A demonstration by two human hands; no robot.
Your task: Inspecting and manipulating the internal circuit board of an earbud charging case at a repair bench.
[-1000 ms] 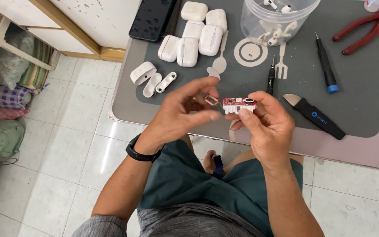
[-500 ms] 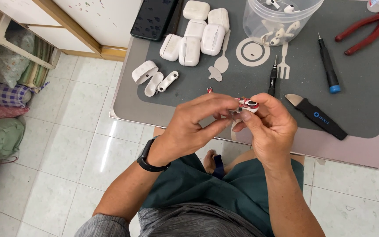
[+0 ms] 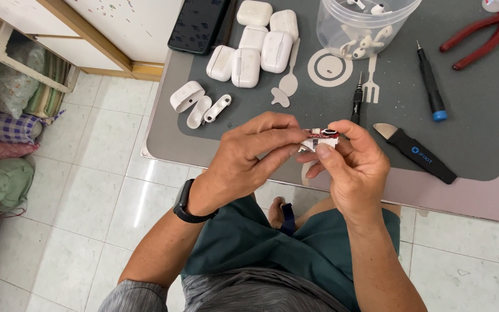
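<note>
Both hands meet over the front edge of the grey work mat [image 3: 469,138]. My right hand [image 3: 353,167] pinches a small white part with a red circuit board [image 3: 317,138] between thumb and fingers. Fingertips of my left hand [image 3: 249,156] press on the same part from the left. A black watch sits on the left wrist. What lies under the fingers is hidden.
On the mat lie several white earbud cases [image 3: 255,40], opened case shells [image 3: 194,104], a black phone [image 3: 197,26], a clear tub of earbuds [image 3: 362,23], two small screwdrivers [image 3: 431,81], a black pry tool [image 3: 414,153] and red pliers [image 3: 480,34]. Shelves with folded cloth [image 3: 12,92] stand at left.
My left hand moved in from apart, closing onto the small part held by the right hand. Both hands have drifted slightly up toward the mat.
</note>
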